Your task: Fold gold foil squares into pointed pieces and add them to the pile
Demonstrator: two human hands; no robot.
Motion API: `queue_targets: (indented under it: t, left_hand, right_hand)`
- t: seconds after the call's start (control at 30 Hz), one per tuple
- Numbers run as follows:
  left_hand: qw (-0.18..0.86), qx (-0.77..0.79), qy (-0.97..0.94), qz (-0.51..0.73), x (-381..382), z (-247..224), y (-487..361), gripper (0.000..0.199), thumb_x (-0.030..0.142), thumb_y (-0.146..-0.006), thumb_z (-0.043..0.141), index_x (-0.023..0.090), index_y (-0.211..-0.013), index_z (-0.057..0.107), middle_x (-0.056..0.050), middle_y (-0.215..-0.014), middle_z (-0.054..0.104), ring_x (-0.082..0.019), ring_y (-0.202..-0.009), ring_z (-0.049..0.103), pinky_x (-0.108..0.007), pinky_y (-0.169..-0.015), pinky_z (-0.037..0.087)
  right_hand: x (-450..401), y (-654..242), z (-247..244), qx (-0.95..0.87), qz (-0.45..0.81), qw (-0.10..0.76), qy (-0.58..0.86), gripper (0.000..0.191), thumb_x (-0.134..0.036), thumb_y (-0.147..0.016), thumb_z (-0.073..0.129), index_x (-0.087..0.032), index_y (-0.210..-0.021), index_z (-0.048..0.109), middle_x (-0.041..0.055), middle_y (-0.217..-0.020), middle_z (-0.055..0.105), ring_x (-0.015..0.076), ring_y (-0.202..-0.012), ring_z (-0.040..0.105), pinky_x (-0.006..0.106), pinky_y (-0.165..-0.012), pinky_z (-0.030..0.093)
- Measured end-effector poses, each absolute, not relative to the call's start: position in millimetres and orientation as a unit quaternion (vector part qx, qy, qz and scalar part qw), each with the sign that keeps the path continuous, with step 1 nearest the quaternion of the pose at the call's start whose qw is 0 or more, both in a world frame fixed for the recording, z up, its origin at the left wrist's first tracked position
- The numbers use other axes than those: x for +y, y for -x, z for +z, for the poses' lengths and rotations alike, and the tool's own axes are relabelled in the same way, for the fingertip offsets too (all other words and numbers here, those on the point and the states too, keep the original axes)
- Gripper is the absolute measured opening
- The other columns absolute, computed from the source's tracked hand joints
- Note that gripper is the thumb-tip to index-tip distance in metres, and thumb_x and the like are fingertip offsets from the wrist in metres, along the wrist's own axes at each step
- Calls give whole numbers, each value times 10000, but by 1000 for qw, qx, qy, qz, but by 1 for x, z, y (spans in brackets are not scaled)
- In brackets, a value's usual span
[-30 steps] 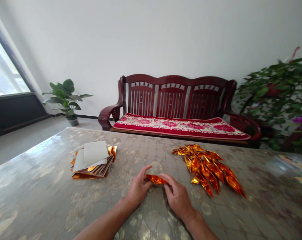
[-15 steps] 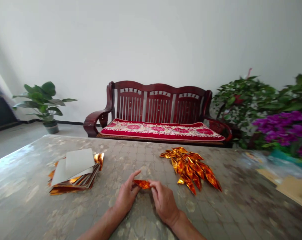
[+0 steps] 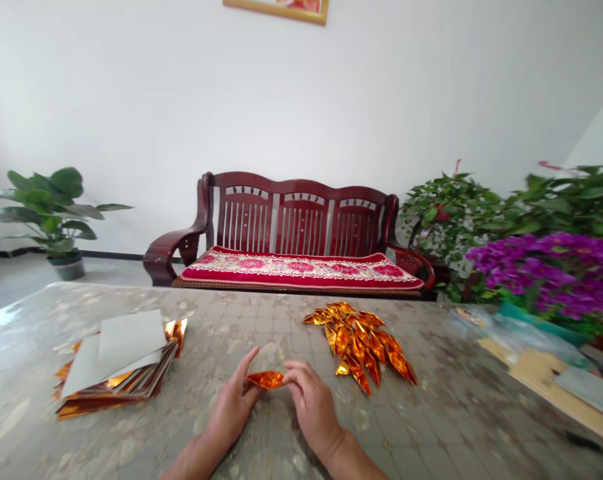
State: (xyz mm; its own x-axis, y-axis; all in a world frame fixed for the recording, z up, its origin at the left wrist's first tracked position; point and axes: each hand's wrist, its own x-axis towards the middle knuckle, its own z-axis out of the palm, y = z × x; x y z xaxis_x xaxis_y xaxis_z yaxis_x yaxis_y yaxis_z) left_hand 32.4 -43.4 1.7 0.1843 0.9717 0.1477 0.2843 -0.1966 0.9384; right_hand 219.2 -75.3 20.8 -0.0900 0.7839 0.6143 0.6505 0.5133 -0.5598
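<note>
Left hand: The left hand [image 3: 230,407] is pinching the left end of the piece, its grip closed, with the index finger rising clear above the foil.

Right hand: The right hand [image 3: 311,403] is clamping the piece's right end between its fingers, its grip closed too, so the two hands are sharing the hold.

Held piece: A folded orange-gold foil piece [image 3: 266,380] is sitting between both hands, just above the bench or touching it; I cannot tell which. Held by its 2 ends, it is keeping its pointed shape.

Foil pile: Folded foil pieces [image 3: 361,347] are lying in a loose heap just beyond the right hand, their points running in similar directions.

Sheet stack: A stack of foil sheets [image 3: 116,373] is resting left of the hands, with 2 white paper sheets [image 3: 126,347] lying on top, perhaps to keep it flat.

Bench: A marble-patterned bench [image 3: 421,427] is carrying everything, and the hands are working at its near edge, between the stack and the heap.
</note>
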Motion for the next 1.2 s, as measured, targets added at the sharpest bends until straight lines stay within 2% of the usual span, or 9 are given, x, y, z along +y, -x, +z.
queue_targets:
  t: [0.07,0.2,0.27,0.5,0.77,1.0,1.2]
  left_hand:
    - [413,482,-649,420,-43,-1,-32,739,225,-817,496,195,-1522,275,34,-797,723,-185,-703,687,-283,-707,515]
    - [447,465,-632,430,-41,-7,-31,779,274,-823,543,231,-1532,222,-43,-1145,722,-180,-806,721,-310,-804,537]
    - [451,470,-628,426,-39,-8,-31,774,291,-825,549,225,-1527,229,-70,-1199,704,-185,-825,726,-321,-822,539]
    - [442,481,-636,411,-38,-11,-30,729,300,-833,522,194,-1507,266,-99,-1218,687,-180,-816,724,-318,-824,533]
    - [436,483,-645,401,-36,-13,-32,635,296,-827,514,201,-1441,379,-89,-1190,695,-181,-813,726,-314,-822,532]
    - [441,485,-651,383,-33,-14,-32,640,293,-818,507,184,-1435,379,-95,-1195,688,-179,-819,723,-313,-836,530]
    - [432,486,-657,381,-34,-14,-31,620,287,-822,496,193,-1426,397,-74,-1171,697,-168,-804,719,-298,-822,531]
  right_hand:
    - [-75,-220,27,-724,36,470,503,214,-114,-903,494,-250,-853,652,38,-969,665,185,-916,668,289,-797,533]
    - [-70,-237,39,-696,-25,483,532,196,-155,-921,504,-252,-876,668,36,-881,605,186,-834,620,292,-748,503]
    - [-65,-253,43,-672,-42,500,544,174,-196,-939,502,-243,-889,663,42,-881,611,189,-845,611,296,-762,501]
    - [-42,-324,50,-560,-129,518,633,302,-399,-934,479,-199,-883,699,92,-918,617,239,-906,590,384,-856,474]
    - [-37,-355,59,-500,-140,450,727,294,-339,-875,482,-198,-899,740,90,-892,664,247,-855,582,338,-730,400]
    - [-35,-350,62,-466,-135,383,786,224,-276,-872,555,-245,-907,774,62,-897,690,212,-800,571,299,-638,313]
    - [-36,-344,59,-473,-132,345,800,190,-280,-886,591,-265,-916,777,44,-895,698,195,-795,571,283,-625,310]
